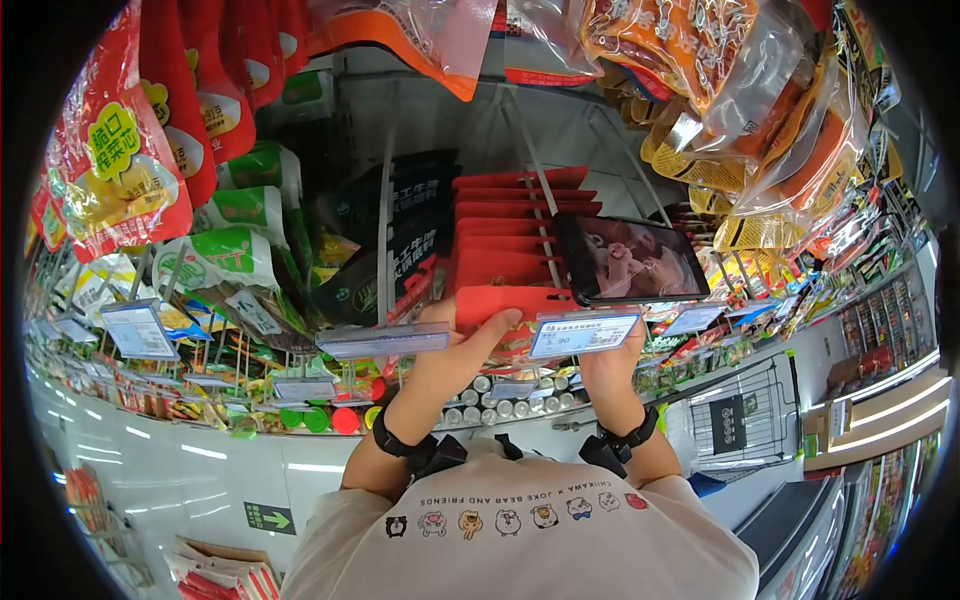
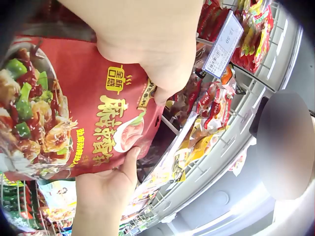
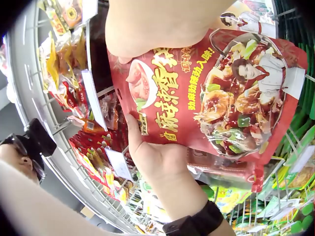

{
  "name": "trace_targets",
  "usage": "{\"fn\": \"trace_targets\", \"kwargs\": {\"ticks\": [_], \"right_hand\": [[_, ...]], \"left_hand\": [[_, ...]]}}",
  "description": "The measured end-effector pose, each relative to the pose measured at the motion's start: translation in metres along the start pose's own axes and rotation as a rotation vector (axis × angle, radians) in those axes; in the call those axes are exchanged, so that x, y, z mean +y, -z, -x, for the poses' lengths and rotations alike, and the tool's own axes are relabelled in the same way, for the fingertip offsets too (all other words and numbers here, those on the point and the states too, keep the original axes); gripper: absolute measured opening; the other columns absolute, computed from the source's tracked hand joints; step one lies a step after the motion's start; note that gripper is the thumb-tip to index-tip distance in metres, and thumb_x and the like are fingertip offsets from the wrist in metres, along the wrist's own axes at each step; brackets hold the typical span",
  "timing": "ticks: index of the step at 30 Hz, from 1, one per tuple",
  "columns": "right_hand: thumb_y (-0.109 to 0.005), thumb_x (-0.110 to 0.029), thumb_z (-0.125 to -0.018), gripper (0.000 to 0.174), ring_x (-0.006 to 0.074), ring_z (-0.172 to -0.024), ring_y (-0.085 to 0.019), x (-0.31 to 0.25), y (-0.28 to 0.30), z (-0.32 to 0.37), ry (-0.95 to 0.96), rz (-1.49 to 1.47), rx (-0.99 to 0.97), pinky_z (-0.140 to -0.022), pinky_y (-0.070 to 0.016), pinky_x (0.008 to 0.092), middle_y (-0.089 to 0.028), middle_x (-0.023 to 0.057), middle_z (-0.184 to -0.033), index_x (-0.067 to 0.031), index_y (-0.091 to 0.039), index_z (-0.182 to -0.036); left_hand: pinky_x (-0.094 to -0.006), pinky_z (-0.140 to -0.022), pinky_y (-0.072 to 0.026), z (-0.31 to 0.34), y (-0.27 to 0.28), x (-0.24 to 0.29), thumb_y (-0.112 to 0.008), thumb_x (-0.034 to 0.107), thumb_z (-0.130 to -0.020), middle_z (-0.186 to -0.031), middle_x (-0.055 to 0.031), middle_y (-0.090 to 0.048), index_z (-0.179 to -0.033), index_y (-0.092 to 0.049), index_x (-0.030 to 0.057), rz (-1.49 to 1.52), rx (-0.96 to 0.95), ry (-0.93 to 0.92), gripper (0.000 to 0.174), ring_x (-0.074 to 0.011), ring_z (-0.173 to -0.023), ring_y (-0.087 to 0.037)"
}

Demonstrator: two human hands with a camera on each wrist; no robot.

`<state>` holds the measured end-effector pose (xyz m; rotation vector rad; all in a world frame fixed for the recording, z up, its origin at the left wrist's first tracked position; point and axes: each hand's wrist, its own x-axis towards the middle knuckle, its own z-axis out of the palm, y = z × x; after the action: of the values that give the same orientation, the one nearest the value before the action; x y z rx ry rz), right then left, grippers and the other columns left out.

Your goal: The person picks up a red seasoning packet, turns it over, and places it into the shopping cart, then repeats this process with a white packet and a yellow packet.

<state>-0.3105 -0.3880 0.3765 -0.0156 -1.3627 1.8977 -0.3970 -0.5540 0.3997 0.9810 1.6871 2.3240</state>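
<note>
My two hands hold a red seasoning packet (image 2: 93, 93) with a picture of a cooked dish, one hand at each side of its hanging-hole end. In the head view its red top edge (image 1: 512, 300) shows in front of a row of similar red packets. My left hand (image 1: 465, 345) pinches one side, with the thumb lying on the packet. My right hand (image 1: 612, 362) grips the other side, partly hidden behind a price tag (image 1: 584, 334). In the right wrist view, the left hand (image 3: 162, 160) has its thumb along the packet's edge.
Red packets (image 1: 505, 235) hang on a metal rod just beyond the hands. A black-edged flat panel with a meat picture (image 1: 640, 258) stands beside them. Large bags (image 1: 120, 150) hang at upper left. A shopping cart (image 1: 745, 415) stands at right.
</note>
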Motion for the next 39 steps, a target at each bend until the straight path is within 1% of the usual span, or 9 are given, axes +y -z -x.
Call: {"fn": "trace_targets", "kwargs": {"ticks": [2, 8, 16, 19, 22, 25, 28, 31, 39], "right_hand": [[-0.054, -0.001, -0.080, 0.008, 0.0163, -0.074, -0.060, -0.001, -0.003, 0.001, 0.005, 0.002, 0.018, -0.068, -0.0508, 0.0310, -0.060, 0.0060, -0.085, -0.0068, -0.051, -0.086], [-0.054, -0.001, -0.080, 0.008, 0.0153, -0.072, -0.060, 0.006, 0.008, 0.001, 0.017, 0.036, 0.020, -0.066, -0.0501, 0.0281, -0.061, 0.0069, -0.081, -0.0062, -0.051, -0.085], [-0.055, -0.005, -0.084, 0.006, 0.0077, -0.071, -0.057, 0.005, 0.009, -0.002, -0.005, -0.017, -0.002, -0.066, -0.0457, 0.0222, -0.059, 0.0035, -0.079, -0.0003, -0.054, -0.088], [-0.054, 0.002, -0.077, 0.008, 0.0171, -0.071, -0.062, 0.004, 0.008, -0.003, -0.067, -0.068, 0.050, -0.066, -0.0505, 0.0284, -0.062, 0.0079, -0.077, -0.0013, -0.053, -0.084], [-0.053, 0.004, -0.076, 0.013, 0.0181, -0.070, -0.062, 0.008, 0.012, -0.005, -0.049, -0.009, 0.049, -0.065, -0.0510, 0.0290, -0.062, 0.0084, -0.077, -0.0005, -0.054, -0.088], [-0.053, -0.001, -0.084, 0.021, 0.0103, -0.083, -0.056, 0.010, 0.016, -0.008, -0.048, 0.026, -0.058, -0.074, -0.0446, 0.0231, -0.060, 0.0057, -0.091, 0.0039, -0.052, -0.104], [-0.056, 0.000, -0.082, 0.029, 0.0134, -0.097, -0.052, 0.005, -0.001, -0.017, 0.173, 0.252, 0.012, -0.087, -0.0394, 0.0270, -0.056, 0.0093, -0.107, 0.0051, -0.050, -0.110], [-0.057, 0.001, -0.080, 0.037, 0.0168, -0.111, -0.044, 0.013, 0.002, -0.019, 0.085, 0.142, 0.015, -0.097, -0.0309, 0.0305, -0.049, 0.0123, -0.119, 0.0057, -0.047, -0.115], [-0.057, 0.007, -0.075, 0.040, 0.0241, -0.125, -0.031, 0.030, 0.014, -0.020, 0.144, 0.226, -0.116, -0.103, -0.0200, 0.0334, -0.039, 0.0178, -0.130, 0.0072, -0.048, -0.114]], "left_hand": [[-0.0231, -0.059, -0.0505, 0.001, -0.004, 0.009, -0.063, 0.008, -0.078, -0.080, -0.0087, -0.065, -0.086, -0.063, -0.0025, 0.132, 0.027, 0.137, 0.014, -0.0122, -0.065, -0.062], [-0.0225, -0.061, -0.0485, -0.003, -0.004, -0.003, -0.063, 0.007, -0.078, -0.078, -0.0075, -0.065, -0.085, -0.063, -0.0031, 0.084, -0.036, 0.072, 0.012, -0.0103, -0.066, -0.060], [-0.0216, -0.060, -0.0475, 0.000, -0.008, -0.007, -0.059, 0.003, -0.079, -0.078, -0.0076, -0.064, -0.085, -0.063, -0.0035, 0.040, 0.000, 0.095, 0.010, -0.0108, -0.067, -0.060], [-0.0210, -0.057, -0.0462, 0.000, -0.008, -0.008, -0.059, 0.001, -0.079, -0.078, -0.0068, -0.063, -0.085, -0.063, -0.0040, 0.003, 0.031, 0.091, 0.009, -0.0102, -0.064, -0.058], [-0.0218, -0.060, -0.0460, -0.001, -0.009, -0.009, -0.063, 0.005, -0.077, -0.074, -0.0054, -0.063, -0.085, -0.063, -0.0022, -0.034, 0.076, 0.074, 0.011, -0.0097, -0.064, -0.058], [-0.0223, -0.060, -0.0461, -0.003, -0.012, -0.008, -0.066, 0.007, -0.074, -0.072, -0.0053, -0.063, -0.084, -0.062, -0.0008, -0.090, 0.151, 0.026, 0.013, -0.0099, -0.065, -0.058], [-0.0226, -0.058, -0.0458, -0.005, -0.011, -0.013, -0.069, 0.006, -0.071, -0.072, -0.0057, -0.063, -0.082, -0.060, -0.0001, -0.220, 0.197, -0.086, 0.016, -0.0102, -0.063, -0.058], [-0.0228, -0.057, -0.0451, -0.005, -0.009, -0.016, -0.071, 0.005, -0.068, -0.070, -0.0055, -0.061, -0.079, -0.057, 0.0005, -0.327, 0.245, -0.155, 0.018, -0.0101, -0.062, -0.057], [-0.0204, -0.055, -0.0403, 0.001, -0.010, -0.019, -0.072, 0.002, -0.066, -0.070, -0.0031, -0.058, -0.079, -0.056, 0.0011, -0.308, 0.359, -0.156, 0.020, -0.0069, -0.063, -0.051]]}}
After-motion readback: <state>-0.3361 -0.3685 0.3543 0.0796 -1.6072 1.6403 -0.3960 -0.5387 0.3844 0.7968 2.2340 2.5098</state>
